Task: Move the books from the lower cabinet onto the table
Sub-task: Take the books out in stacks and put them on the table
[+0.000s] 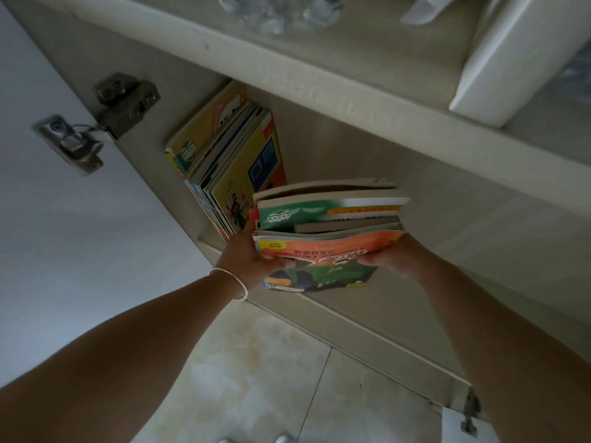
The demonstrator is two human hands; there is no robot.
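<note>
Gripping a stack of books (329,225) from both ends, the left hand (248,257) is curling round its near-left corner while the right hand (395,255) is pinching the right edge. Both hands are holding the stack just in front of the open lower cabinet (399,187). More books (230,161) are leaning upright inside, against the cabinet's left wall, beside the door hinge (124,103).

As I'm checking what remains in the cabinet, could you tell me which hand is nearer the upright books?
Left. The left hand grips the held stack right beside the upright books; the right hand grips its far end.
</note>
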